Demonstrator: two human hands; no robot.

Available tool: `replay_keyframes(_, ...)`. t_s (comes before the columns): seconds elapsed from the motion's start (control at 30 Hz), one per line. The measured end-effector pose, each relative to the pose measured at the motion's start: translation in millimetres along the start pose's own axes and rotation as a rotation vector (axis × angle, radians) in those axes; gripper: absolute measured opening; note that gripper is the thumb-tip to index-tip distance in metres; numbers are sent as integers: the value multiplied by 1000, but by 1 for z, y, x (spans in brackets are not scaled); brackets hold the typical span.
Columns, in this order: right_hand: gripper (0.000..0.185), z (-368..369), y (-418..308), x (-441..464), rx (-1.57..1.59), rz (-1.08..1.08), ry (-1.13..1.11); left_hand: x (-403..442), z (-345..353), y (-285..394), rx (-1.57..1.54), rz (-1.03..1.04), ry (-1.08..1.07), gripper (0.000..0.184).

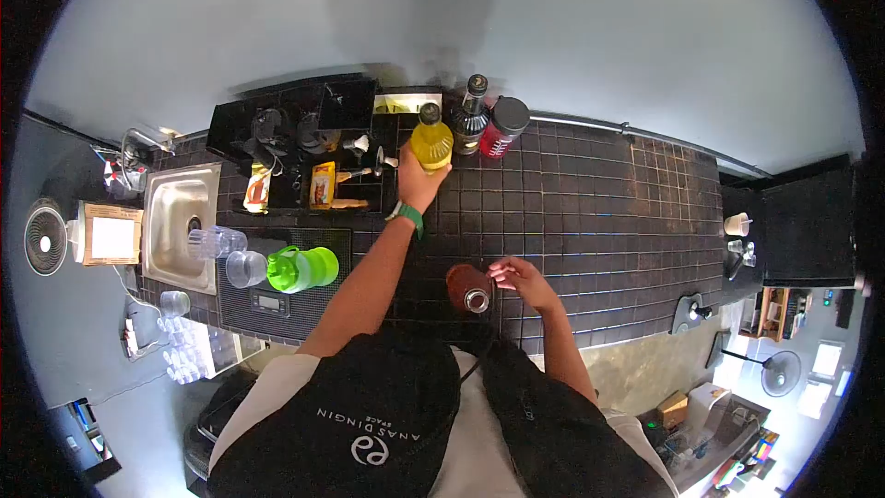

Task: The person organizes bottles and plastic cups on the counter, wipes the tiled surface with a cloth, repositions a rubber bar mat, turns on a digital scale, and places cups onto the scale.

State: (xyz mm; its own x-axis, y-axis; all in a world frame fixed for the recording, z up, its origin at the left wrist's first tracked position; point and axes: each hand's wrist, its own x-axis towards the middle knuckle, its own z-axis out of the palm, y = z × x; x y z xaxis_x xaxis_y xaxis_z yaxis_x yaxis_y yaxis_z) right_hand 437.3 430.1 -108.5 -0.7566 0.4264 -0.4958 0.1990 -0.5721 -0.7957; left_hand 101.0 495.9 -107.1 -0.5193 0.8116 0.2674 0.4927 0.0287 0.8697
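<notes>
My left hand (pixel 421 183) reaches to the back of the counter, with its fingers closed around the lower part of a yellow bottle (pixel 430 142) with a dark cap. A green strap circles that wrist. Close to my body stands a glass bottle of reddish-brown liquid (pixel 466 284). My right hand (pixel 524 280) is just to the right of this bottle, fingers stretched toward it and nothing in the grasp. Whether the fingertips touch the glass I cannot tell. A dark bottle (pixel 470 118) and a red jar with a black lid (pixel 504 127) stand beside the yellow bottle.
Left of my arm, a green jug (pixel 304 268) and clear plastic cups (pixel 245 268) stand near a digital scale (pixel 270 304). Beyond them is a steel sink (pixel 157 221). A black organizer (pixel 235 134) with utensils lines the wall. Black tiles (pixel 590 231) cover the counter.
</notes>
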Motion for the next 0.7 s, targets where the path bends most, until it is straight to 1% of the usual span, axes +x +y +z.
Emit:
replay_keyframes(0.03,59,6,-10,-1,-2,2,3,6,0,-2,-16,6,27,77)
replay_keyframes(0.1,64,27,-21,6,-471,-222,14,15,1,-8,-66,-12,4,80)
replay_keyframes(0.13,69,30,-18,13,-507,-219,-11,19,2,-12,-76,-35,-15,81)
replay_keyframes(0.17,69,34,-19,16,-508,-219,-11,24,3,-16,-86,-59,-33,83)
replay_keyframes(0.23,74,38,-17,22,-513,-251,-78,29,6,-27,-87,-73,-61,86)
replay_keyframes(0.33,76,35,-8,27,-511,-254,-116,31,7,-24,-117,-31,-53,84)
replay_keyframes(0.37,76,31,-6,26,-513,-256,-120,31,6,-20,-105,-32,-54,79)
replay_keyframes(0.4,76,29,-10,22,-286,-87,-118,32,5,-17,-94,-33,-56,74)
replay_keyframes(0.43,76,27,-15,19,-59,82,-115,34,4,-16,-94,-34,-53,74)
replay_keyframes(0.5,76,19,-18,20,-13,120,-82,39,4,-15,-152,-54,-118,84)
replay_keyframes(0.53,76,17,-18,19,34,158,-48,41,5,-16,-154,-52,-123,84)
replay_keyframes(0.57,76,18,-16,20,35,156,-43,43,6,-16,-161,-67,-130,88)
replay_keyframes(0.63,77,26,-17,24,-93,73,-98,42,8,-21,-170,-73,-141,91)
replay_keyframes(0.67,81,28,-20,25,-245,32,-112,40,9,-23,-123,-25,-104,94)
replay_keyframes(0.7,81,29,-17,27,-246,26,-105,35,11,-24,-77,22,-66,97)
